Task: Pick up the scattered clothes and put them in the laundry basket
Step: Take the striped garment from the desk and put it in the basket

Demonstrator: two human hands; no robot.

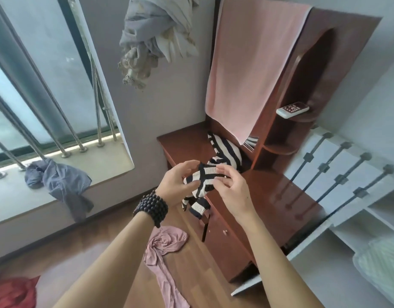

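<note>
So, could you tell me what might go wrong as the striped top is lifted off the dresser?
1. Much of the striped top lies under the hanging pink towel; lifting could drag it down.
2. Both the left hand and right hand pinch only one end, so it may slip.
3. The pink garment underfoot could trip the person.

Both hands, left hand (177,182) and right hand (232,190), grip a striped garment (210,174) over the tabletop (280,196). A pink garment (162,247) lies on the floor (116,230) below.

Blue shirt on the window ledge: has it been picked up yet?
No, the blue shirt lies crumpled on the window ledge, while both hands hold the striped top.
</note>
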